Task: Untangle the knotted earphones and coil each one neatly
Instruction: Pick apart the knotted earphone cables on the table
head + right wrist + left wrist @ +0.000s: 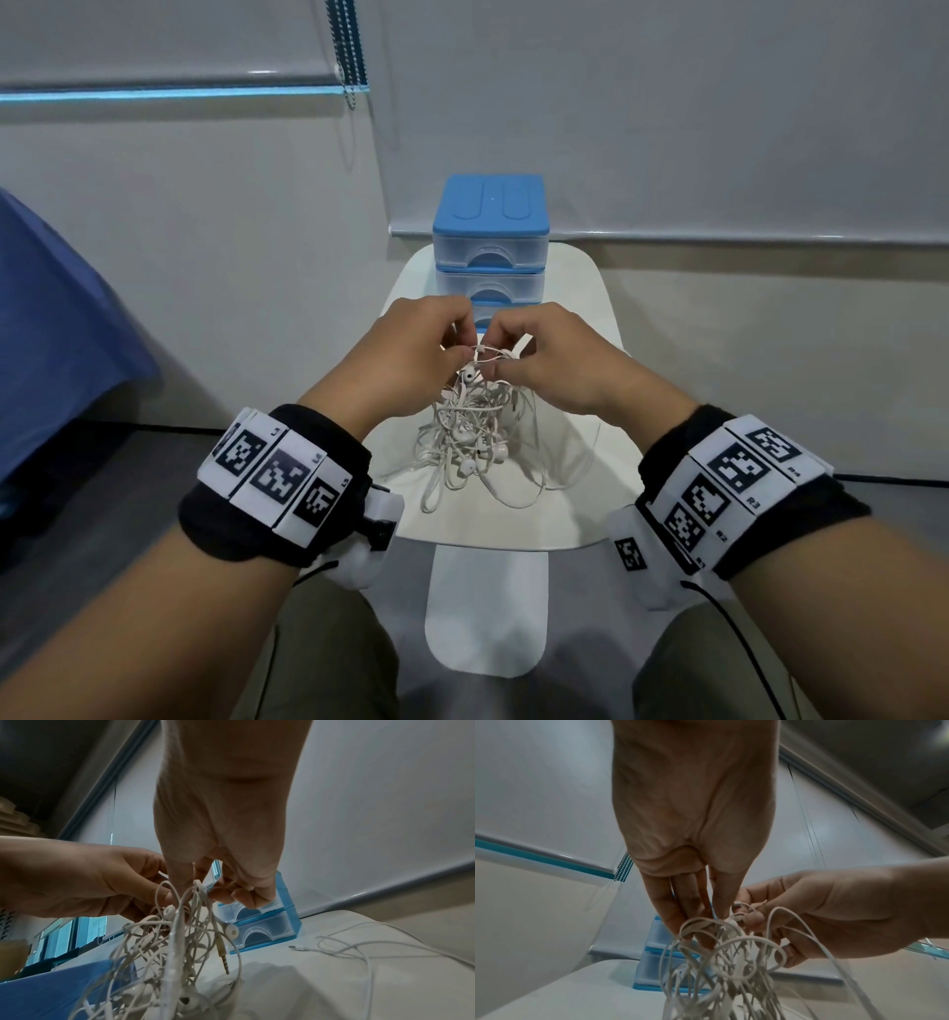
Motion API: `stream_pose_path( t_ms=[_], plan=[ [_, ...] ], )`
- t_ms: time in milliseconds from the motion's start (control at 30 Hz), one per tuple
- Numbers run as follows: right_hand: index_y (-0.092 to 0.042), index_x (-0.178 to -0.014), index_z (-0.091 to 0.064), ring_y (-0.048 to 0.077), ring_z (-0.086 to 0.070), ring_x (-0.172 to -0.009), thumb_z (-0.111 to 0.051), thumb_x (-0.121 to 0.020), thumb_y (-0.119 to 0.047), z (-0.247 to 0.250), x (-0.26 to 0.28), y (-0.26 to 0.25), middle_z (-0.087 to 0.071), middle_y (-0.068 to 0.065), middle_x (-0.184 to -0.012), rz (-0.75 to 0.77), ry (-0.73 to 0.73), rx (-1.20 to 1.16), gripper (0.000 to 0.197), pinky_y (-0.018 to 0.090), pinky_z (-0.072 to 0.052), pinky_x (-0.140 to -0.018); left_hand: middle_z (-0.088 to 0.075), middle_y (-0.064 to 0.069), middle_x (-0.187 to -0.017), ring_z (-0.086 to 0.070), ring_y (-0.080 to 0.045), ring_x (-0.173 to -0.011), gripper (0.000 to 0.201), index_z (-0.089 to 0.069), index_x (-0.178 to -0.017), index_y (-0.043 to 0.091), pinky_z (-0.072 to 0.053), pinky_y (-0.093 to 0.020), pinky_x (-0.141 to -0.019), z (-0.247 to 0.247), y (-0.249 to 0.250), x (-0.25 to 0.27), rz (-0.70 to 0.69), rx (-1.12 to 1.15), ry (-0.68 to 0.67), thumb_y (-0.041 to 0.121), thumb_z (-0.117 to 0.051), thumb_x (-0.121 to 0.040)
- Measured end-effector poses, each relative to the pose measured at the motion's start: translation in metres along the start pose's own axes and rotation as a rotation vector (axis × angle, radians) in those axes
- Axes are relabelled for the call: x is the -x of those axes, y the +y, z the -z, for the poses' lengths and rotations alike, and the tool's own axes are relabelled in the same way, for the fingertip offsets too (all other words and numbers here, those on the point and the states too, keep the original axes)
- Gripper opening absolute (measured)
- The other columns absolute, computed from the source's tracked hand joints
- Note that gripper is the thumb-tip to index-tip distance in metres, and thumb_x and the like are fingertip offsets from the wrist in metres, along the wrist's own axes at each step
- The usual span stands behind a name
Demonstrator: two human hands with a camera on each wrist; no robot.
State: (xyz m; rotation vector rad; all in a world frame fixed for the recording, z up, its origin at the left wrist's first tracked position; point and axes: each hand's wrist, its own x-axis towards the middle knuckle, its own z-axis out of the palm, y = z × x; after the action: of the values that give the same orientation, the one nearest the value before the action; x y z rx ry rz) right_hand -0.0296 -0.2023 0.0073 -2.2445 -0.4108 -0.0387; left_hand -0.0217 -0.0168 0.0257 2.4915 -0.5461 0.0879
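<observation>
White earphone cords form one knotted bundle [475, 431] that hangs from both hands above a small white table [575, 514], with its lower loops and several earbuds resting on the tabletop. The left hand [411, 349] pinches strands at the top of the tangle between thumb and fingertips. The right hand [544, 354] does the same just beside it, its fingers curled tightly around a cord. From the right wrist view, a metal audio jack [223, 955] dangles out of the bundle, and a second plug [298, 947] lies on the table on a loose cord well apart from the knot. A blue-topped, translucent drawer unit [490, 236] stands at the far end of the table, behind the hands. Both wrists wear black bands [277, 483] carrying square printed markers.
</observation>
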Motion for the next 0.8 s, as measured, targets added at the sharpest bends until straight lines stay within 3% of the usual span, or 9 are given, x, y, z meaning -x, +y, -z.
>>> stream_pose_path(
  t_ms=[133,333,433,533,600,667,800],
  plan=[
    [-0.013,-0.087,-0.072,-0.004,-0.052,-0.059,-0.08,-0.088,-0.02,0.004,0.002,0.001,-0.066,-0.005,-0.084,-0.014,-0.033,-0.08,0.011,0.015,-0.038,-0.063,-0.07,0.007,-0.088,-0.066,-0.014,-0.077,0.021,-0.06,-0.08,0.027,-0.049,-0.032,-0.067,0.001,0.005,-0.001,-0.024,-0.062,-0.003,0.015,-0.068,-0.094],
    [0.0,-0.095,-0.072,0.0,-0.053,-0.062,-0.079,-0.088,-0.012,0.006,0.007,0.005,-0.065,0.004,-0.088,-0.049,-0.034,-0.279,0.015,0.014,-0.043,-0.069,-0.073,0.008,-0.09,-0.059,-0.003,-0.066,0.021,-0.061,-0.079,0.029,-0.043,-0.029,-0.065,0.002,0.009,-0.003,-0.065,-0.066,0.015,0.015,-0.07,-0.093],
    [-0.007,-0.093,-0.076,-0.003,-0.051,-0.055,-0.078,-0.089,-0.012,0.008,0.009,0.003,-0.065,0.001,-0.085,-0.05,-0.038,-0.199,0.007,0.009,-0.039,-0.061,-0.071,0.01,-0.09,-0.066,-0.008,-0.073,0.02,-0.062,-0.08,0.029,-0.054,-0.037,-0.07,0.004,0.007,-0.002,-0.058,-0.029,0.033,0.018,-0.071,-0.094],
    [-0.017,-0.102,-0.075,0.0,-0.055,-0.064,-0.076,-0.089,-0.007,0.013,0.01,0.006,-0.068,0.007,-0.095,-0.074,-0.041,-0.213,0.017,0.02,-0.044,-0.073,-0.071,0.011,-0.085,-0.067,-0.012,-0.078,0.016,-0.062,-0.082,0.028,-0.056,-0.041,-0.074,0.005,0.004,0.0,-0.039,-0.033,0.077,0.02,-0.071,-0.093],
    [-0.023,-0.11,-0.073,0.006,-0.059,-0.073,-0.073,-0.087,-0.001,0.016,0.011,0.009,-0.069,0.005,-0.094,-0.098,-0.024,-0.238,0.031,0.029,-0.047,-0.082,-0.072,0.009,-0.079,-0.067,-0.012,-0.076,0.014,-0.064,-0.082,0.027,-0.055,-0.037,-0.072,0.007,0.001,0.0,-0.03,-0.006,0.098,0.019,-0.072,-0.091],
    [-0.024,-0.113,-0.071,0.009,-0.061,-0.077,-0.071,-0.087,0.002,0.017,0.012,0.012,-0.069,0.0,-0.09,-0.108,-0.02,-0.24,0.037,0.031,-0.048,-0.085,-0.073,0.006,-0.076,-0.066,-0.011,-0.07,0.015,-0.065,-0.081,0.027,-0.05,-0.03,-0.065,0.009,0.0,0.001,-0.022,0.048,0.096,0.017,-0.072,-0.09],
    [-0.018,-0.111,-0.07,0.013,-0.062,-0.076,-0.071,-0.087,0.001,0.014,0.014,0.015,-0.071,0.004,-0.086,-0.121,0.0,-0.235,0.03,0.034,-0.048,-0.082,-0.072,0.004,-0.08,-0.065,-0.01,-0.068,0.014,-0.064,-0.087,0.024,-0.045,-0.019,-0.059,0.005,0.0,0.002,-0.044,0.121,0.076,0.014,-0.068,-0.095]
  ],
)
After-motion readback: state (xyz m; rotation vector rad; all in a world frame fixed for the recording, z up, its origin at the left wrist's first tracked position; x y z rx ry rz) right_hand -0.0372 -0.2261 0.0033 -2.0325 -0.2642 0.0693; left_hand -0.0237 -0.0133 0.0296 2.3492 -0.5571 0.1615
